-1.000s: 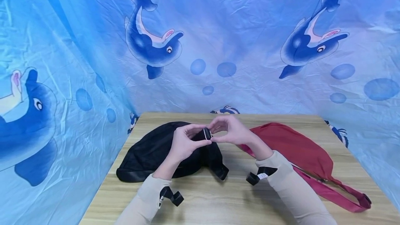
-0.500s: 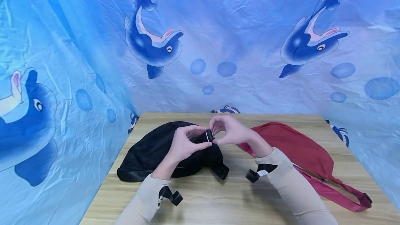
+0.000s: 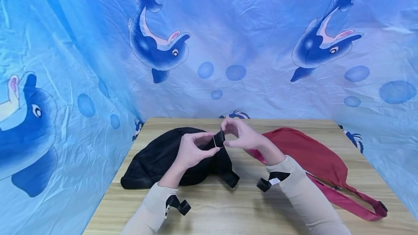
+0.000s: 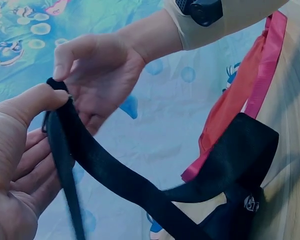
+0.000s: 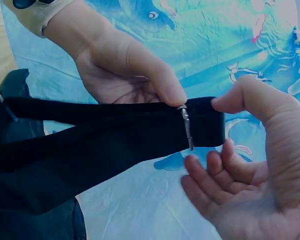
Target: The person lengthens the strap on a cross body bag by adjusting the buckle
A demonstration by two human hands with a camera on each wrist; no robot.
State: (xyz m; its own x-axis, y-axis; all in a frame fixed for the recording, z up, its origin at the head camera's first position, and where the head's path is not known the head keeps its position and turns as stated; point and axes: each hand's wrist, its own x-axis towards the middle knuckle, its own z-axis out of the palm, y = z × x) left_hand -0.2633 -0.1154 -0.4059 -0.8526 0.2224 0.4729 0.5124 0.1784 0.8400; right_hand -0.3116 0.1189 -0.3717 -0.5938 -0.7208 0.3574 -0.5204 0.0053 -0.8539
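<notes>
Lifted a little higher above the black fabric waist bag (image 3: 163, 157) than a second ago, and tipped more upright: the folded end of the black webbing strap (image 5: 115, 125) with its thin metal slider (image 5: 187, 129). Pinched by left hand (image 3: 192, 149) thumb and forefinger just behind the slider. Held at the very tip by right hand (image 3: 243, 137), remaining fingers loosely open. Long axis running hand to hand, trailing down to the bag. Beside it on the wooden table (image 3: 228, 209), a red fabric waist bag (image 3: 313, 155).
</notes>
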